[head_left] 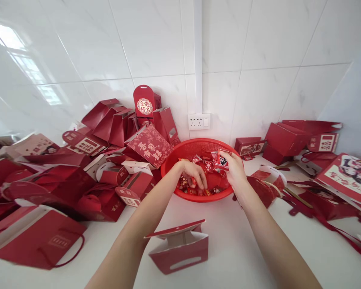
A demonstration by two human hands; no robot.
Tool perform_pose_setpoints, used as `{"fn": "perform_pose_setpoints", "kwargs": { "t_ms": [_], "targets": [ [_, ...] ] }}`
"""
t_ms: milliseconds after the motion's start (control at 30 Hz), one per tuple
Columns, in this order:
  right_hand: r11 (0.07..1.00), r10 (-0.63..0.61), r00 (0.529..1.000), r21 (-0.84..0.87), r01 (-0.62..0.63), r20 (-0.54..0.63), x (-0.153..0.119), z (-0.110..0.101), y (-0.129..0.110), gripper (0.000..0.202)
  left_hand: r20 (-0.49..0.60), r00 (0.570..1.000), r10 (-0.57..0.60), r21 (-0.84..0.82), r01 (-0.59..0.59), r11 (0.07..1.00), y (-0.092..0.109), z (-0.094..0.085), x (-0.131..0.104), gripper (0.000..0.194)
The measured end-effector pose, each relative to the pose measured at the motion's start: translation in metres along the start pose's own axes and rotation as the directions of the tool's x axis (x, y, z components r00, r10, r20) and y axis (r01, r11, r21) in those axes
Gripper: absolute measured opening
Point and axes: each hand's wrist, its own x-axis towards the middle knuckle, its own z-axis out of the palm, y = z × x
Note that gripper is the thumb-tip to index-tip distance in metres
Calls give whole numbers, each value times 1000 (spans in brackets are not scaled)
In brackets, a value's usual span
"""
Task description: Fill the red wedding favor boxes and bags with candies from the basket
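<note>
A red plastic basket stands against the wall with small wrapped candies in it. My left hand reaches over its near rim, fingers curled down among the candies. Something reddish shows by the thumb, but I cannot make out what those fingers hold. At the basket's right side, my right hand pinches a red packet with black and white print. Between my forearms, an open red gift box rests on the white table, its lid flap tilted up and a handle slot in front.
Many red gift boxes are heaped on the left, some stacked up to the tiled wall. More boxes lie on the right, with ribbons trailing over the table. A wall socket sits just behind the basket.
</note>
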Motion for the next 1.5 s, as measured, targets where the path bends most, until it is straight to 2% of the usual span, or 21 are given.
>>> {"fn": "perform_pose_setpoints", "kwargs": {
  "t_ms": [67, 133, 200, 267, 367, 400, 467, 600, 667, 733, 800, 867, 967, 1100, 1200, 1300, 1500],
  "targets": [
    [1000, -3, 1000, 3, 3, 7, 0, 0, 0, 21, 113, 992, -50, 62, 43, 997, -1, 5, 6, 39],
    [1000, -4, 1000, 6, 4, 4, 0, 0, 1, 21, 133, 989, -65, 101, 52, 994, -3, 8, 12, 41],
    [1000, -5, 1000, 11, 6, -15, 1, 0, 1, 21, 70, 997, -28, 112, 20, 993, -5, 8, 16, 45],
    [1000, -14, 999, 21, 15, -45, 2, 1, 1, 21, -59, 997, 53, 113, -46, 992, -5, 7, 19, 51],
    [999, -27, 996, 36, 30, -88, 4, 1, 0, 20, -252, 950, 183, 131, -154, 979, 0, 7, 21, 59],
    [999, -28, 995, 39, 32, -97, 4, 1, 0, 19, -282, 934, 219, 147, -184, 972, 2, 9, 21, 62],
    [998, -30, 994, 43, 34, -108, 5, 1, 0, 19, -267, 918, 294, 223, -238, 945, 8, 16, 23, 65],
    [998, -29, 994, 50, 34, -105, 5, 1, 0, 20, -182, 890, 419, 496, -285, 820, 15, 31, 31, 52],
    [998, -24, 994, 55, 30, -108, 4, 1, -1, 19, -240, 869, 433, 565, -238, 790, 16, 34, 33, 44],
    [998, -21, 993, 61, 28, -114, 5, 2, -2, 18, -329, 842, 428, 576, -179, 797, 17, 34, 33, 30],
    [998, -13, 993, 67, 22, -119, 5, 3, -3, 16, -425, 802, 420, 555, -136, 820, 17, 30, 29, 14],
    [997, 0, 993, 74, 9, -122, 5, 4, -4, 15, -523, 751, 403, 511, -101, 853, 18, 24, 23, 6],
    [997, 19, 992, 80, -9, -123, 4, 4, -5, 14, -680, 649, 341, 401, -61, 914, 18, 14, 14, 18],
    [996, 26, 992, 84, -16, -120, 4, 5, -6, 14, -847, 493, 197, 205, -37, 978, 17, 5, 11, 30],
    [996, 28, 993, 86, -18, -115, 4, 4, -5, 14, -893, 442, 86, 51, -91, 995, 17, 2, 11, 33],
    [996, 31, 994, 89, -21, -109, 5, 4, -5, 14, -887, 462, -4, -102, -188, 977, 19, 0, 11, 38],
    [996, 29, 994, 87, -20, -103, 5, 3, -5, 13, -778, 625, -72, -374, -367, 852, 25, -4, 7, 30]
  ]
}}
